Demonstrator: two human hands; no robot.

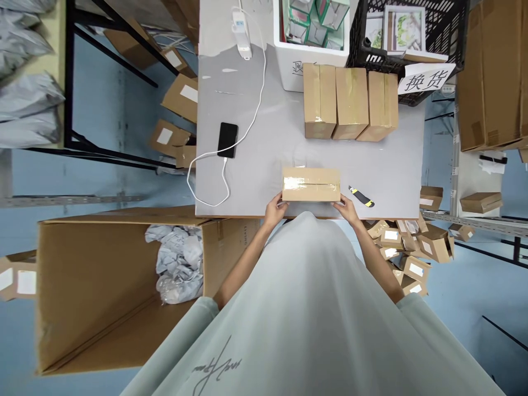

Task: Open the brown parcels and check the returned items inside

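Note:
A small cardboard box point(311, 185), sealed with shiny tape along its top, lies at the front edge of the grey table point(264, 132). My left hand point(275, 212) grips its left end by the lower corner. At the right end, my right hand point(345, 211) has its fingers closed on the other lower corner. A yellow and black utility knife point(362, 196) lies just right of the box. Farther back, three taped cardboard boxes point(320, 102) stand side by side.
A phone point(227, 139) with a white charging cable point(256, 104) lies left on the table. Behind are a white foam bin point(311, 59) of small boxes and a black crate point(375, 58). A large open carton point(103, 286) stands front left; discarded boxes point(433, 242) lie right.

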